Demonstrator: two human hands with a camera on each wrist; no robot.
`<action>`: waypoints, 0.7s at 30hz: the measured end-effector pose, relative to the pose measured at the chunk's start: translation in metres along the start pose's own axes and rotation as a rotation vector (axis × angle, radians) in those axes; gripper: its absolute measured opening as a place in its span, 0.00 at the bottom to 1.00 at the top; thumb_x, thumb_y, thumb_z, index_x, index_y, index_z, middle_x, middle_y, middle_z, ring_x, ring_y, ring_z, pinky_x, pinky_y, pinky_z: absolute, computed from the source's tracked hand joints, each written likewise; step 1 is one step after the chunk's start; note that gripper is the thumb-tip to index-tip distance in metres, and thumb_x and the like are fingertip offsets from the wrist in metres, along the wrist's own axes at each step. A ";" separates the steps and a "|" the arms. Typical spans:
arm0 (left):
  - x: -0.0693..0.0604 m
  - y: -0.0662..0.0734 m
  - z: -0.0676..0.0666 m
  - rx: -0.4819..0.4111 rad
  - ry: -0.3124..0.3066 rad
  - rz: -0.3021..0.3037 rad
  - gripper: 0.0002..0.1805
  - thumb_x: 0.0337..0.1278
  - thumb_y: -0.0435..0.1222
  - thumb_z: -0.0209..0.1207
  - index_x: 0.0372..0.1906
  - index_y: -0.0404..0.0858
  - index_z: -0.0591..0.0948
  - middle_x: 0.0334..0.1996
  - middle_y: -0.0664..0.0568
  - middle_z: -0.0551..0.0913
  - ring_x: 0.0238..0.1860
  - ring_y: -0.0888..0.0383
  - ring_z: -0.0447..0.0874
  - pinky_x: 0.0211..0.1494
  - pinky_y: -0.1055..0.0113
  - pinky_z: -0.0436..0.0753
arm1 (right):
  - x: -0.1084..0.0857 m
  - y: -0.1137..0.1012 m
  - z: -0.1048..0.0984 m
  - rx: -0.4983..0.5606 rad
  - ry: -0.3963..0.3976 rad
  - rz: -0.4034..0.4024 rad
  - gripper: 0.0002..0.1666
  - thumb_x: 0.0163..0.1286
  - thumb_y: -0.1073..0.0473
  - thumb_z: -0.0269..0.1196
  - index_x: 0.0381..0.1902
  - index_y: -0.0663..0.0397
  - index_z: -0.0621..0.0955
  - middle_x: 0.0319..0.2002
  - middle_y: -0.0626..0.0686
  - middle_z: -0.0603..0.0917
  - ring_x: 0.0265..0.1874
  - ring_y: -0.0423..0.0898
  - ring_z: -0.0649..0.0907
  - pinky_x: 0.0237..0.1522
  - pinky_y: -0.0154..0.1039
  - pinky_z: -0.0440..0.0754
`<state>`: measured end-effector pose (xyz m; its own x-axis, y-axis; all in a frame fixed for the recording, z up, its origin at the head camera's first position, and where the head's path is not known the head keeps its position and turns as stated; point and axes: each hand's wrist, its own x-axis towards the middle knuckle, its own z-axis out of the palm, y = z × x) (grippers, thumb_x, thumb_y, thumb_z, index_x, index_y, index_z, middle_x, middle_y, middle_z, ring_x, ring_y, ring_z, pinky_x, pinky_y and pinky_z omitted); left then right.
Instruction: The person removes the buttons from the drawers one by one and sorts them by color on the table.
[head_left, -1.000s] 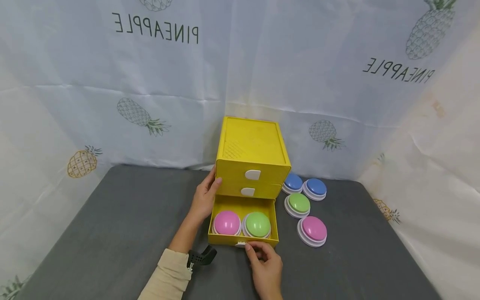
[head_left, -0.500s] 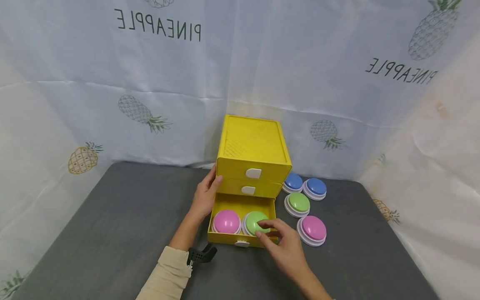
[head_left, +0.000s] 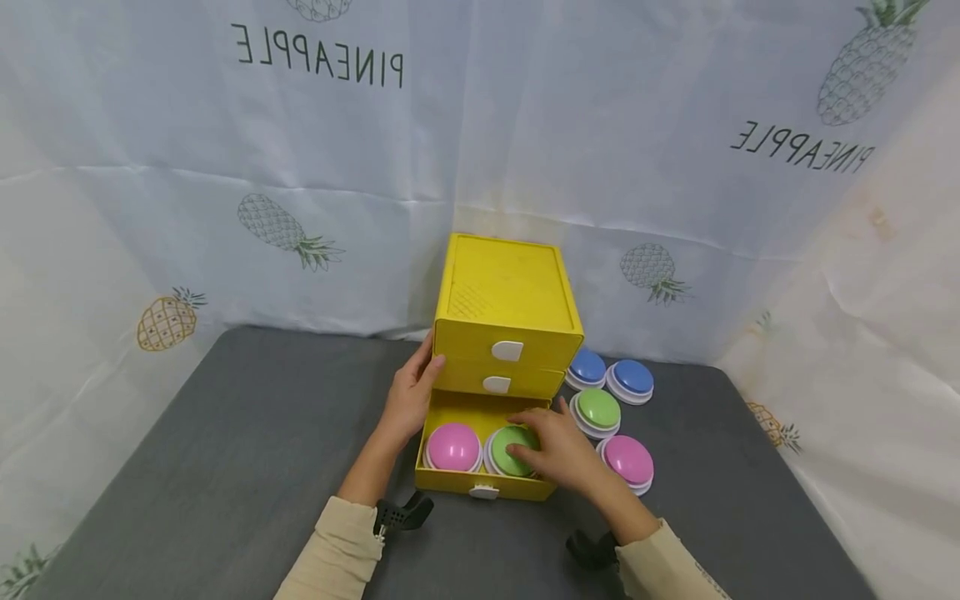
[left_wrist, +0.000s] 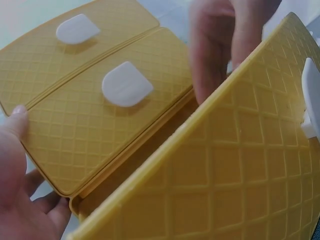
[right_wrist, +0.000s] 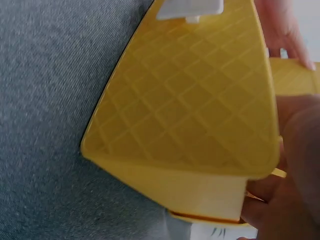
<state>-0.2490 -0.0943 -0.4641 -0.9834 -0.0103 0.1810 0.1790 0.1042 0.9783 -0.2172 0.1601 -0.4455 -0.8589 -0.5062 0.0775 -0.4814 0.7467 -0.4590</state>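
Note:
A yellow drawer cabinet (head_left: 510,283) has its bottom drawer (head_left: 450,481) pulled out. Inside lie a pink dome push light (head_left: 453,447) at left and a green one (head_left: 504,457) at right, each on a white base. My right hand (head_left: 564,450) reaches over the drawer's right side, fingers and thumb curved round the green light; its fingertips are partly hidden behind the drawer front in the left wrist view. With my left hand (head_left: 407,398) I grip the cabinet's left side, thumb on the front edge.
On the grey table (head_left: 300,467), right of the cabinet, lie two blue push lights (head_left: 633,377), a green one (head_left: 598,408) and a pink one (head_left: 628,460). A pineapple-print cloth (head_left: 337,150) hangs behind. The upper two drawers (head_left: 472,340) are closed.
My right hand has left the bottom drawer's white handle and moved up and right, over the drawer's side, onto the green light. The left hand stays on the cabinet.

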 end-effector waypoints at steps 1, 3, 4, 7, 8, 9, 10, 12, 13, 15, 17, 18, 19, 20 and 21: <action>0.000 0.000 0.000 -0.003 -0.001 0.002 0.33 0.78 0.44 0.50 0.81 0.48 0.57 0.79 0.51 0.61 0.79 0.50 0.60 0.81 0.50 0.60 | 0.001 0.002 0.001 -0.024 -0.012 -0.007 0.22 0.65 0.53 0.71 0.55 0.56 0.85 0.51 0.54 0.88 0.58 0.55 0.83 0.73 0.76 0.51; 0.000 -0.001 0.000 -0.005 -0.003 0.005 0.33 0.78 0.45 0.50 0.81 0.48 0.57 0.80 0.51 0.60 0.79 0.50 0.60 0.81 0.50 0.59 | 0.002 0.004 0.002 -0.054 -0.036 -0.014 0.22 0.65 0.51 0.71 0.54 0.55 0.86 0.52 0.54 0.88 0.60 0.56 0.81 0.72 0.77 0.50; 0.001 -0.001 0.000 -0.006 -0.004 0.006 0.33 0.78 0.45 0.50 0.81 0.48 0.56 0.80 0.51 0.60 0.79 0.50 0.60 0.81 0.50 0.59 | 0.002 0.005 0.002 -0.054 -0.045 -0.016 0.22 0.64 0.51 0.71 0.53 0.54 0.86 0.53 0.54 0.88 0.62 0.57 0.80 0.72 0.77 0.49; 0.001 -0.003 0.000 -0.006 -0.005 0.011 0.33 0.78 0.45 0.50 0.81 0.49 0.56 0.80 0.52 0.60 0.79 0.50 0.60 0.81 0.50 0.59 | 0.002 0.005 0.003 -0.047 -0.053 -0.029 0.20 0.63 0.50 0.72 0.51 0.52 0.86 0.52 0.53 0.88 0.62 0.57 0.80 0.73 0.76 0.47; 0.002 -0.002 0.000 -0.007 -0.004 0.014 0.33 0.78 0.45 0.50 0.81 0.49 0.57 0.80 0.52 0.60 0.79 0.50 0.60 0.81 0.50 0.59 | 0.001 0.005 0.003 -0.041 -0.051 -0.035 0.20 0.62 0.50 0.72 0.50 0.52 0.86 0.51 0.53 0.88 0.61 0.56 0.81 0.74 0.76 0.48; 0.002 -0.002 0.000 -0.009 -0.003 0.015 0.33 0.78 0.45 0.50 0.81 0.49 0.57 0.80 0.52 0.60 0.79 0.50 0.60 0.81 0.50 0.59 | 0.001 0.005 0.002 -0.032 -0.049 -0.038 0.20 0.62 0.50 0.73 0.49 0.51 0.86 0.50 0.52 0.88 0.59 0.54 0.81 0.74 0.75 0.48; 0.002 -0.002 0.000 -0.008 -0.001 0.016 0.33 0.78 0.45 0.50 0.81 0.49 0.57 0.80 0.52 0.60 0.79 0.50 0.60 0.81 0.50 0.59 | 0.000 0.005 0.002 -0.022 -0.047 -0.040 0.20 0.61 0.50 0.73 0.48 0.51 0.86 0.49 0.51 0.88 0.58 0.53 0.82 0.75 0.74 0.48; 0.001 -0.001 0.001 -0.008 0.001 0.015 0.33 0.78 0.45 0.51 0.81 0.49 0.57 0.80 0.52 0.60 0.79 0.50 0.60 0.81 0.50 0.59 | -0.001 0.005 0.002 -0.013 -0.040 -0.046 0.19 0.60 0.49 0.74 0.47 0.50 0.86 0.47 0.50 0.88 0.54 0.51 0.83 0.75 0.73 0.49; 0.001 0.000 0.001 -0.006 0.002 0.013 0.33 0.78 0.45 0.51 0.81 0.49 0.57 0.80 0.52 0.60 0.79 0.50 0.61 0.81 0.50 0.59 | -0.002 0.005 0.002 -0.009 -0.033 -0.049 0.19 0.60 0.49 0.74 0.47 0.50 0.86 0.46 0.49 0.88 0.53 0.50 0.84 0.75 0.73 0.49; 0.001 0.001 0.001 -0.007 0.003 0.008 0.33 0.78 0.45 0.51 0.81 0.49 0.57 0.79 0.52 0.61 0.79 0.50 0.61 0.81 0.50 0.59 | -0.004 0.004 0.001 0.002 -0.020 -0.051 0.19 0.60 0.50 0.75 0.46 0.50 0.86 0.45 0.49 0.88 0.52 0.49 0.84 0.76 0.71 0.51; 0.000 0.001 0.002 -0.004 0.004 0.007 0.33 0.78 0.45 0.51 0.81 0.49 0.57 0.80 0.51 0.61 0.79 0.50 0.60 0.81 0.50 0.59 | -0.005 0.003 0.000 0.014 -0.009 -0.053 0.18 0.60 0.51 0.75 0.46 0.49 0.86 0.45 0.48 0.88 0.51 0.49 0.84 0.75 0.70 0.53; 0.000 0.001 0.002 -0.003 0.005 0.007 0.33 0.78 0.44 0.51 0.81 0.49 0.57 0.80 0.51 0.60 0.79 0.50 0.60 0.81 0.50 0.59 | -0.006 0.002 -0.001 0.019 -0.006 -0.051 0.18 0.60 0.51 0.75 0.46 0.49 0.86 0.46 0.48 0.87 0.51 0.49 0.84 0.75 0.68 0.59; 0.000 0.001 0.002 0.000 0.006 0.008 0.33 0.78 0.44 0.51 0.81 0.49 0.57 0.80 0.51 0.60 0.79 0.49 0.60 0.81 0.50 0.59 | -0.007 0.002 -0.002 0.025 -0.004 -0.049 0.18 0.60 0.52 0.75 0.46 0.48 0.86 0.46 0.47 0.87 0.50 0.48 0.83 0.73 0.65 0.65; 0.000 0.000 0.001 0.001 0.008 0.010 0.33 0.78 0.44 0.51 0.81 0.48 0.57 0.80 0.51 0.60 0.79 0.49 0.60 0.81 0.49 0.59 | -0.008 0.001 -0.003 0.035 -0.006 -0.044 0.18 0.60 0.52 0.75 0.47 0.48 0.86 0.46 0.46 0.86 0.50 0.47 0.83 0.70 0.61 0.70; 0.001 0.000 0.001 0.001 0.009 0.013 0.33 0.78 0.44 0.51 0.81 0.48 0.57 0.80 0.51 0.60 0.79 0.49 0.60 0.81 0.49 0.59 | -0.009 0.001 -0.004 0.040 -0.007 -0.041 0.18 0.60 0.52 0.75 0.47 0.47 0.86 0.47 0.46 0.86 0.49 0.46 0.83 0.67 0.58 0.75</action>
<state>-0.2496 -0.0929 -0.4642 -0.9808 -0.0180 0.1943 0.1914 0.1056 0.9758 -0.2111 0.1669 -0.4432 -0.8373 -0.5392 0.0909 -0.5088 0.7074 -0.4907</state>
